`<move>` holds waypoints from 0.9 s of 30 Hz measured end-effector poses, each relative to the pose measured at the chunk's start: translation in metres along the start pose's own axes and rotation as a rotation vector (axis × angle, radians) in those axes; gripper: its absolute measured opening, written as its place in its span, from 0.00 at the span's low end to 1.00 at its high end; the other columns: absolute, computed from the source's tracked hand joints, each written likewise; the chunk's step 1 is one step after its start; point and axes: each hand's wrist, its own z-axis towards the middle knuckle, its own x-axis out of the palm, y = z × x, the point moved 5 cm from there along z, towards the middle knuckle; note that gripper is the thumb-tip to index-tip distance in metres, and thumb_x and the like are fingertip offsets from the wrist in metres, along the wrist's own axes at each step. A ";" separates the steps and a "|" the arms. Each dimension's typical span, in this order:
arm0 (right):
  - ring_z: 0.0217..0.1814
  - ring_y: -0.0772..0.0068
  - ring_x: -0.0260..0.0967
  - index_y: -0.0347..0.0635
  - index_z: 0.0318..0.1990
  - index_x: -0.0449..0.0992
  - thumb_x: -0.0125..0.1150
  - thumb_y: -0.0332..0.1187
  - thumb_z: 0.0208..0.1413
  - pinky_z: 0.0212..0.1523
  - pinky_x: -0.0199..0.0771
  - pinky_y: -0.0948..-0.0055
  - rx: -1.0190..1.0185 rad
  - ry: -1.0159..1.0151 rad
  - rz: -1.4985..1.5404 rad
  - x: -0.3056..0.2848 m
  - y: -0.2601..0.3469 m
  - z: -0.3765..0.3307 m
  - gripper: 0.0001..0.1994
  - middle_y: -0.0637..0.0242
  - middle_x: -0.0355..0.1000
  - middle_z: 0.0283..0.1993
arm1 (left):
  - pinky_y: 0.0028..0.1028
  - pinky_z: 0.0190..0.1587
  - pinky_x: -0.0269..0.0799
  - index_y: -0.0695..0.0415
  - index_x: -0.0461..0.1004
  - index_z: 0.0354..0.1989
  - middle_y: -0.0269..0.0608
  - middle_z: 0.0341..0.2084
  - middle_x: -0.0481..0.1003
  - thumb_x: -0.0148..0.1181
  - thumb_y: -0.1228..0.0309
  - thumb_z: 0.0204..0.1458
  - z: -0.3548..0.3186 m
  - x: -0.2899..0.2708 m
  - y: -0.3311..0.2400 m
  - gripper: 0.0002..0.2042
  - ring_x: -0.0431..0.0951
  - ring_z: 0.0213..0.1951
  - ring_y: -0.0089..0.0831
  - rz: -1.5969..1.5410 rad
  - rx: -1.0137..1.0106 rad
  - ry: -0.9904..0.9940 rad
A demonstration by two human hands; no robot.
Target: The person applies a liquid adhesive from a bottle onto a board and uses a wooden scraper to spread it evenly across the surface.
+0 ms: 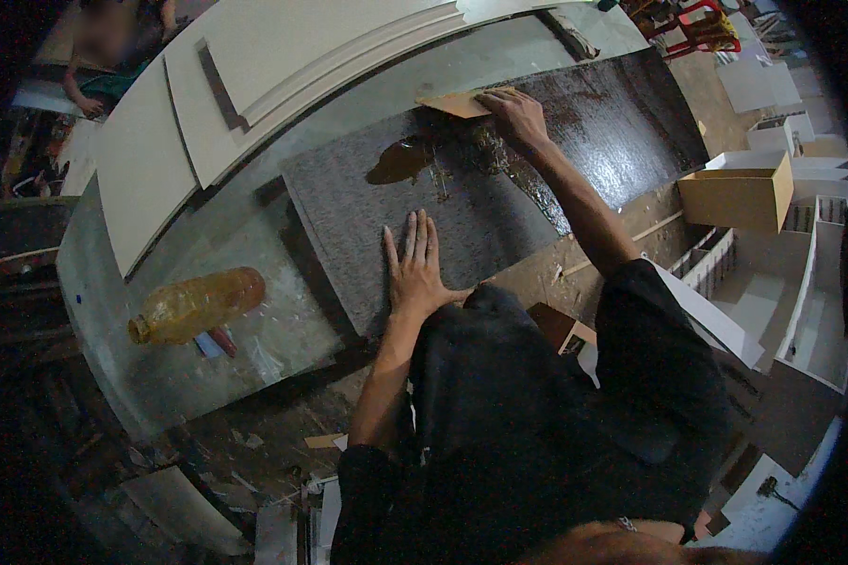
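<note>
My left hand (pixel 415 271) lies flat with fingers spread on a dark grey-brown board (pixel 339 212), near its front edge. My right hand (pixel 516 115) grips a thin tan flat piece (pixel 454 102), its edge resting against the board near the far side. To the right of that piece the board is coated with a wet, shiny layer. A brown puddle of liquid (pixel 400 160) sits left of my right hand. On the table to the left, a yellowish plastic bottle (pixel 193 306) lies on its side, with amber residue inside.
The board rests on a pale greenish table (pixel 254 377). Large cream panels (pixel 301 66) lie along the far left. At the right stand a tan open box (pixel 740 193) and white cabinet parts (pixel 773 273). Another person (pixel 89 99) is at the far left.
</note>
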 end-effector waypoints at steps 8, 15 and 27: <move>0.54 0.59 0.75 0.56 0.54 0.79 0.54 0.29 0.54 0.48 0.80 0.61 -0.090 0.237 0.021 -0.007 0.035 -0.018 0.19 0.66 0.77 0.53 | 0.75 0.64 0.16 0.61 0.44 0.75 0.50 0.76 0.40 0.63 0.23 0.20 -0.026 -0.009 -0.005 0.74 0.33 0.77 0.47 0.140 -0.308 -0.040; 0.53 0.57 0.75 0.54 0.54 0.79 0.56 0.30 0.54 0.49 0.79 0.60 -0.175 0.308 0.109 -0.050 0.038 -0.101 0.19 0.63 0.76 0.53 | 0.74 0.65 0.17 0.62 0.43 0.75 0.50 0.76 0.42 0.66 0.26 0.22 -0.027 -0.007 -0.001 0.73 0.35 0.77 0.49 0.146 -0.297 -0.044; 0.50 0.53 0.77 0.54 0.52 0.81 0.56 0.29 0.53 0.48 0.79 0.58 -0.025 0.665 0.111 -0.091 0.005 -0.341 0.19 0.60 0.77 0.54 | 0.73 0.65 0.18 0.63 0.44 0.75 0.53 0.75 0.44 0.60 0.20 0.23 -0.032 0.004 0.001 0.73 0.38 0.76 0.53 0.255 -0.208 -0.149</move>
